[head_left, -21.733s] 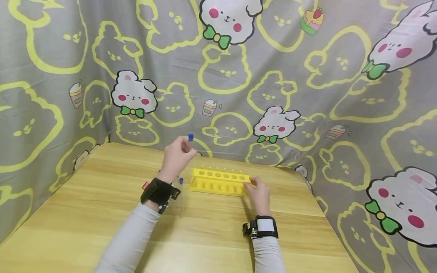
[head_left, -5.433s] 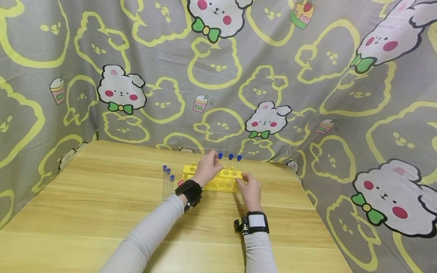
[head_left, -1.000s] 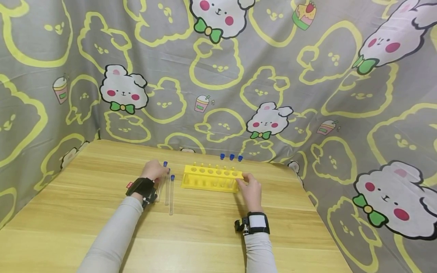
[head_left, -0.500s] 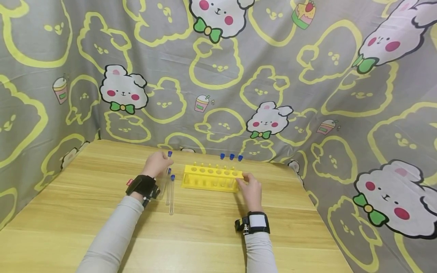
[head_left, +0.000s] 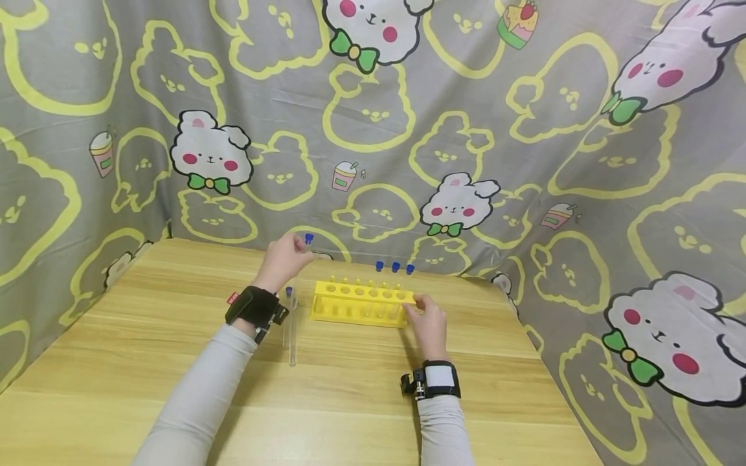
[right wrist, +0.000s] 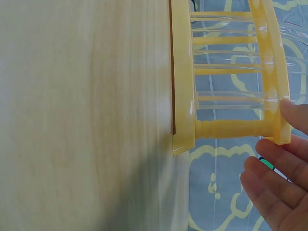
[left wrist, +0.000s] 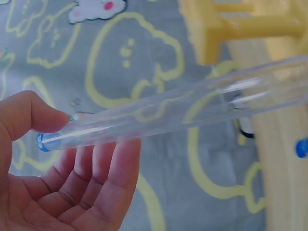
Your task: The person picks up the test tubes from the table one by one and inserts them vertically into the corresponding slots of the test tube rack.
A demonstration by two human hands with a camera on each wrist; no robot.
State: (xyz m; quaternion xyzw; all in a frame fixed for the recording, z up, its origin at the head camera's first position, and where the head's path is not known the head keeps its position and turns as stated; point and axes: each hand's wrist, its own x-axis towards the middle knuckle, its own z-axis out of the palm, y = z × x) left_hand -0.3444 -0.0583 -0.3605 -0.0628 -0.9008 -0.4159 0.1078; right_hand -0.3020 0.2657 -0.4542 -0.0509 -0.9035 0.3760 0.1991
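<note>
My left hand is raised above the table's left side and pinches a clear test tube near its blue cap. In the left wrist view, thumb and fingertips press on either side of the tube. My right hand grips the right end of a yellow test tube rack, thumb on its top bar in the right wrist view. Several clear tubes stand in the rack's right half, their blue caps high above it. Below my left hand lie two more tubes.
The wooden table carries the rack near its middle. A grey curtain with yellow outlines and rabbit faces hangs behind and along both sides. The left half of the rack shows open holes.
My left hand has picked one capped tube up from the group on the left and moved it up and to the right. My right hand has stayed on the rack.
</note>
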